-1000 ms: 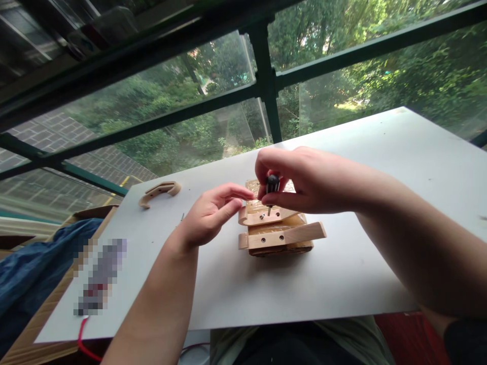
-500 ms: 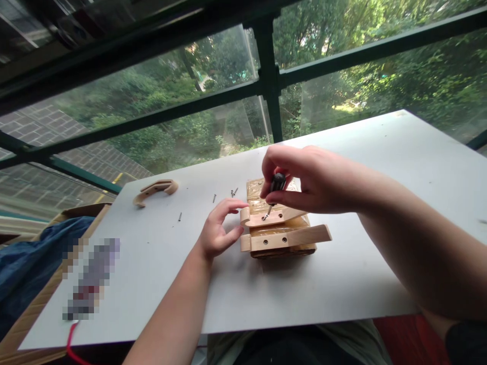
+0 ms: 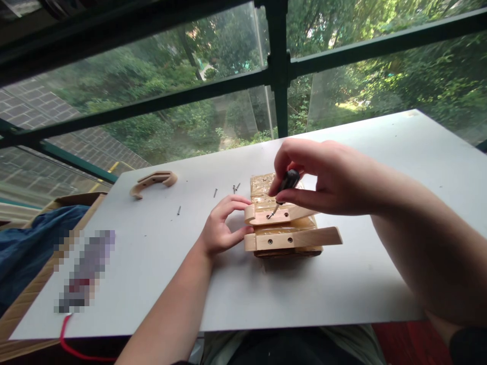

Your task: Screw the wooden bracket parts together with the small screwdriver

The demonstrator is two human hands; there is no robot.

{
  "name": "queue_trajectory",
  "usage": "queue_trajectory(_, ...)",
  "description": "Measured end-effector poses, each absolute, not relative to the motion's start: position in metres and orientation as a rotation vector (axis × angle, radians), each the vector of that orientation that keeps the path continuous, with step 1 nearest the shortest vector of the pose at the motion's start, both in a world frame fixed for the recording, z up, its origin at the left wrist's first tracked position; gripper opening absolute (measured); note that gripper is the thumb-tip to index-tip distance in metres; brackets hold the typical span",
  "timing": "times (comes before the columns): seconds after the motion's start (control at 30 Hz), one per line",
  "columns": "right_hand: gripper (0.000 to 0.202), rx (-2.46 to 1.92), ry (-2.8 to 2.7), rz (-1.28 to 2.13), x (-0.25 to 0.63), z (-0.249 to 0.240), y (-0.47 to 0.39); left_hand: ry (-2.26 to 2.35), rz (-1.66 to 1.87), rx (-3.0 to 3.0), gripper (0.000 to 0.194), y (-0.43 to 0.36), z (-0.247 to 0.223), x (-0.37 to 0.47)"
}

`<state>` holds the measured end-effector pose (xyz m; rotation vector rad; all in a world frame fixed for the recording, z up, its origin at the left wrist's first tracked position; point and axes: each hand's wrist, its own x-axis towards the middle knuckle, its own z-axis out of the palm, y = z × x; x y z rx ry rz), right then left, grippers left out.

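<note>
My right hand point(image 3: 323, 175) is closed round the black handle of a screwdriver point(image 3: 289, 180). The screwdriver leans to the right, its tip at a small screw point(image 3: 270, 216) in the left hole of a pale wooden hook point(image 3: 259, 218). My left hand point(image 3: 224, 225) grips the curled left end of this hook between fingers and thumb. Nearer to me lies a second wooden hook point(image 3: 314, 237), with a screw head in each of its two holes. Both hooks rest across a tape-wrapped block point(image 3: 262, 185); my right hand hides part of the block and the far hook.
Several loose screws point(image 3: 215, 193) lie on the white table point(image 3: 171, 268) beyond my left hand. A third wooden hook point(image 3: 154, 182) is at the far left edge. A blurred-out object point(image 3: 89, 268) with a red cord point(image 3: 66, 342) lies nearer, beside a cardboard box point(image 3: 38, 284) holding blue cloth.
The screwdriver's handle now tilts further to the right, with its tip still at the same screw. My view has shifted slightly. The left hand keeps its place at the hook's end.
</note>
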<state>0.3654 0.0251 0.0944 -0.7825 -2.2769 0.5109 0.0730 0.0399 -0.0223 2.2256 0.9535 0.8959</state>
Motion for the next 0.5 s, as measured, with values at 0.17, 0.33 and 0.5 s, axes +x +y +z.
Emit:
queue_trajectory(0.17,0.021,-0.783,-2.263,0.518,0.3655,0.0915,0.0261,0.882,0.952,2.259,0.031,0.0411,-0.0253,0.0727)
queue_trajectory(0.33,0.019,-0.763,-2.253,0.520,0.3649,0.0898,0.0266,0.809,1.018,2.264,0.031,0.0441,-0.0306,0.0726)
queue_trajectory(0.5,0.019,-0.772,-2.247,0.521,0.3640,0.0897,0.0263,0.792,1.033,2.258,0.030,0.0441,-0.0309,0.0734)
